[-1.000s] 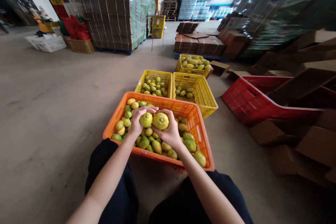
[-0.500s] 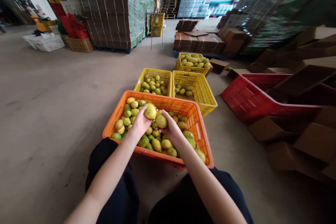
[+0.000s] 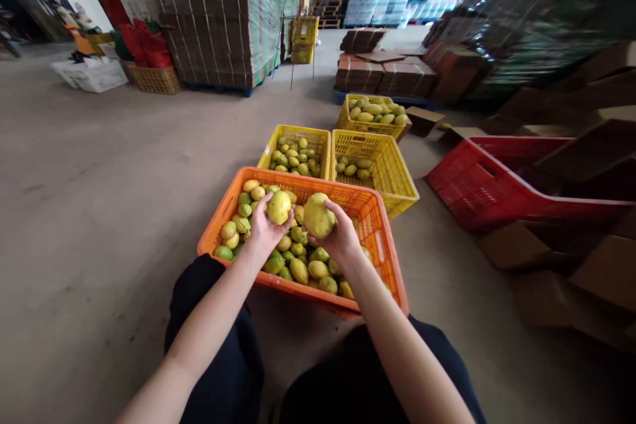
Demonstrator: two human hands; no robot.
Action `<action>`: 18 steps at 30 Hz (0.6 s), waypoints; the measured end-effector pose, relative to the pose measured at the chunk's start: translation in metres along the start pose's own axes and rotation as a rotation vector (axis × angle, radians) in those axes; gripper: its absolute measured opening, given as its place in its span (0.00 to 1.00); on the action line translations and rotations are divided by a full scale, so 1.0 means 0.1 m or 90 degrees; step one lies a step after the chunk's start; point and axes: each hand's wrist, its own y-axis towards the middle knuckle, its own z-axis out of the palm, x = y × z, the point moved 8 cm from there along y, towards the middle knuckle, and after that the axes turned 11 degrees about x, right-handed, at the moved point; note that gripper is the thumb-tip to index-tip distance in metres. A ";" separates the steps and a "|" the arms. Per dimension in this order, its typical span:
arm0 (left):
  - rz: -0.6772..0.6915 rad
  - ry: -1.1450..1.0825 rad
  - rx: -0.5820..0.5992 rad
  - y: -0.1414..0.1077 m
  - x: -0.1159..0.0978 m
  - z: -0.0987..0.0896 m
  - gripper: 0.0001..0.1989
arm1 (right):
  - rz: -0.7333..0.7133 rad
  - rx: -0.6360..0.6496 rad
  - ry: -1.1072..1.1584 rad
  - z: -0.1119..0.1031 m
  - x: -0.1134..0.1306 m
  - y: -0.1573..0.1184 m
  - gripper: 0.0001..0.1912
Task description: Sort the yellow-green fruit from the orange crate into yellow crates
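My left hand (image 3: pixel 267 228) holds a yellow-green fruit (image 3: pixel 279 207) in its fingers above an orange crate (image 3: pixel 304 291). Just to the right, my right hand (image 3: pixel 342 233) grips a larger, rounder yellow-green fruit (image 3: pixel 318 215) from its right side. The two fruits are a small gap apart. Below them, the orange crate between my knees holds several green and yellow fruits (image 3: pixel 299 271). My right hand and forearm hide part of the crate's right side.
Beyond the orange crate stand a yellow crate (image 3: pixel 328 146) of small fruits, a partly filled yellow crate (image 3: pixel 397 175) and a fuller one (image 3: pixel 370 126). A red crate (image 3: pixel 460 185) and cardboard boxes (image 3: pixel 519 245) lie to the right. Wrapped pallets stand behind.
My hands have moved apart, each with its fruit. The right-hand fruit is now raised higher and closer to the camera. The view has shifted slightly.
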 end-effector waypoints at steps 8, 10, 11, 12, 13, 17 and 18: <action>-0.019 0.091 0.010 0.11 0.11 -0.08 0.16 | 0.003 -0.027 0.076 -0.08 -0.07 0.05 0.12; -0.010 0.097 0.020 0.11 0.10 -0.07 0.15 | 0.010 -0.038 0.089 -0.10 -0.08 0.06 0.12; -0.005 0.095 0.028 0.10 0.08 -0.06 0.15 | 0.013 -0.041 0.094 -0.11 -0.08 0.07 0.12; -0.002 0.089 0.035 0.09 0.06 -0.05 0.14 | 0.015 -0.046 0.099 -0.12 -0.08 0.07 0.11; 0.001 0.081 0.038 0.07 0.04 -0.04 0.14 | 0.018 -0.049 0.102 -0.13 -0.08 0.06 0.11; -0.019 0.040 0.058 0.02 0.01 0.02 0.14 | 0.027 -0.028 0.103 -0.10 -0.10 0.03 0.10; -0.035 0.032 0.067 0.01 0.02 0.04 0.14 | 0.027 -0.014 0.097 -0.08 -0.10 0.03 0.10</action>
